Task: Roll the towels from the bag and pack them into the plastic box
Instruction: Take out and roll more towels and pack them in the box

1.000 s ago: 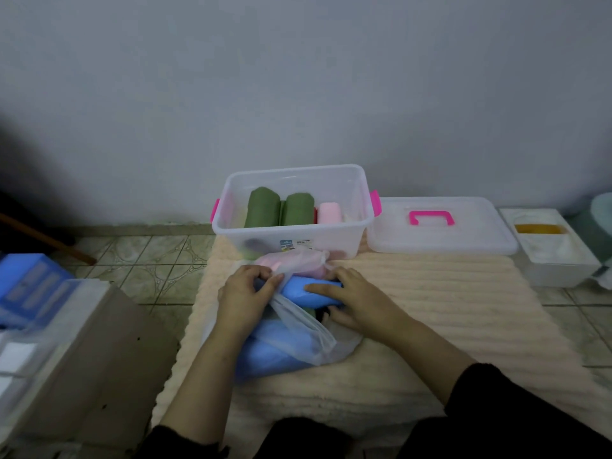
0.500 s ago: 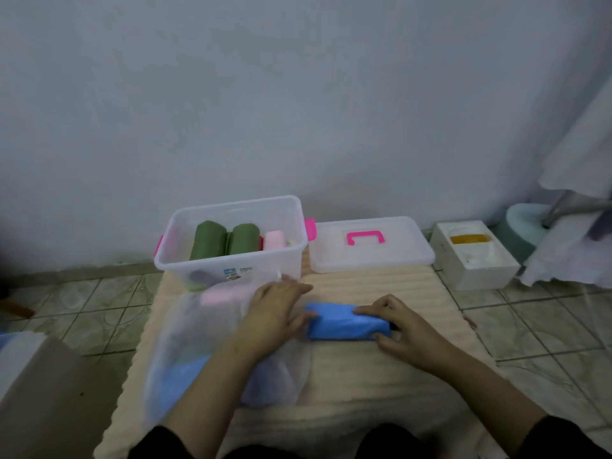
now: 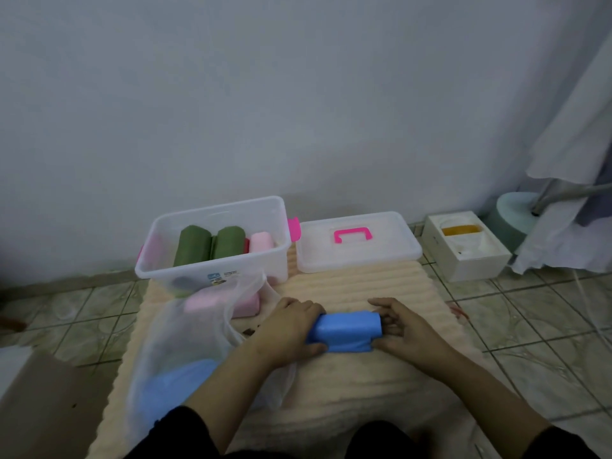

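Observation:
A folded blue towel (image 3: 346,331) lies on the cream ribbed mat (image 3: 347,286). My left hand (image 3: 288,329) grips its left end and my right hand (image 3: 402,327) grips its right end. To the left, the clear plastic bag (image 3: 185,339) holds a pink towel (image 3: 215,301) and another blue towel (image 3: 169,390). Behind it stands the open clear plastic box (image 3: 212,260) with two green rolled towels (image 3: 208,248) and a pink roll (image 3: 261,243) inside.
The box's clear lid (image 3: 357,256) with a pink handle lies flat right of the box. A white carton (image 3: 467,250) sits further right on the tiled floor, with white cloth (image 3: 569,193) hanging over a stand. A brown cardboard box (image 3: 39,402) is at the lower left.
The blue towel has come out of the bag and now lies on the mat to the right, held at both ends. The view has swung to the right.

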